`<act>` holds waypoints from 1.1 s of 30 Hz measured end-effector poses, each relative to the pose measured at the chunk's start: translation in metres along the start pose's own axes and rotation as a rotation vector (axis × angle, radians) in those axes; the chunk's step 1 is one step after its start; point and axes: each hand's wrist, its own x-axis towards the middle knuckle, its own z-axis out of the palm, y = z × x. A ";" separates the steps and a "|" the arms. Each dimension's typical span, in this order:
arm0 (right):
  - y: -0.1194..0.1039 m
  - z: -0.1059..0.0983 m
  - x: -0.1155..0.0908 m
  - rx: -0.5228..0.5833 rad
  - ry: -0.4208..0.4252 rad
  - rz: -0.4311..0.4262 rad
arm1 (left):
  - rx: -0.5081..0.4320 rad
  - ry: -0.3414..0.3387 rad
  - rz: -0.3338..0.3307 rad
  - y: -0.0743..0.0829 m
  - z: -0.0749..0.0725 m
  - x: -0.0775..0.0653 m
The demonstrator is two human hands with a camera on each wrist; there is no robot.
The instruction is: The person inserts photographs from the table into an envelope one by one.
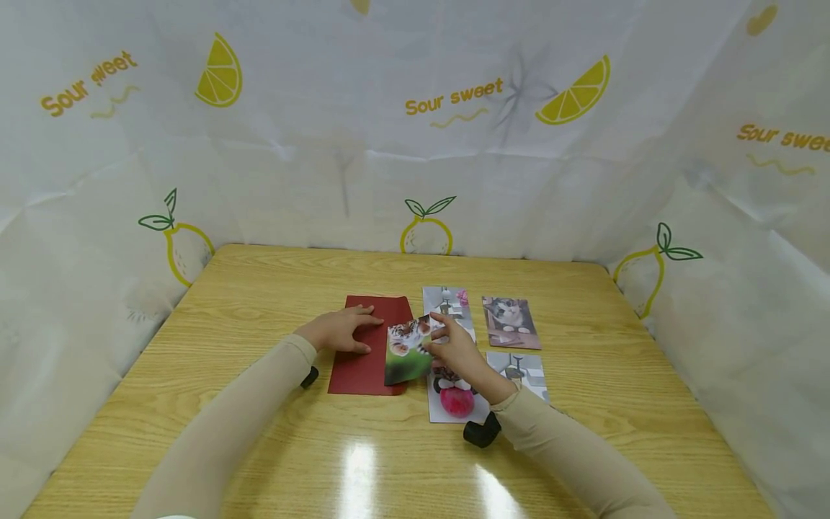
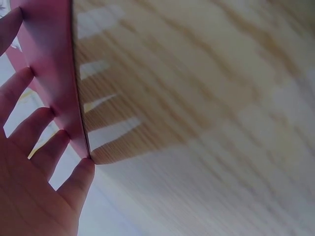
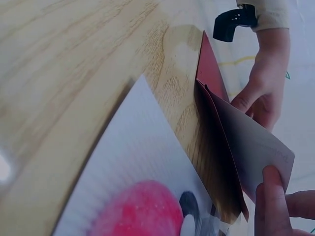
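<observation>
A flat red folder (image 1: 363, 378) lies on the wooden table, and my left hand (image 1: 338, 330) rests on its left part with the fingers spread. In the left wrist view those fingertips touch the red cover (image 2: 51, 44). My right hand (image 1: 459, 351) pinches a tiger-cub photo card (image 1: 407, 360) by its right side. The card slants over the folder's right edge. Seen from the right wrist, the card's pale back (image 3: 261, 152) stands tilted, its lower edge at the folder's raised edge.
A long picture card with a pink ball (image 1: 455, 407) lies under my right hand, partly hidden. Farther right are a cat photo (image 1: 511, 322) and another grey-white card (image 1: 534, 375), partly behind my wrist. The table (image 1: 292, 454) meets a lemon-print curtain (image 1: 311, 194) at the back.
</observation>
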 end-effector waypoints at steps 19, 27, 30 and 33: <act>-0.003 0.013 0.005 0.014 0.008 0.023 | 0.021 -0.024 -0.016 0.002 -0.002 0.001; -0.002 0.019 0.009 0.005 0.036 0.009 | 0.032 -0.033 -0.008 0.002 -0.003 0.001; 0.000 0.022 0.009 0.001 0.041 0.004 | 0.030 -0.034 -0.011 0.002 -0.003 0.002; 0.000 0.025 0.009 -0.002 0.046 0.001 | 0.023 -0.031 -0.012 0.002 -0.003 0.002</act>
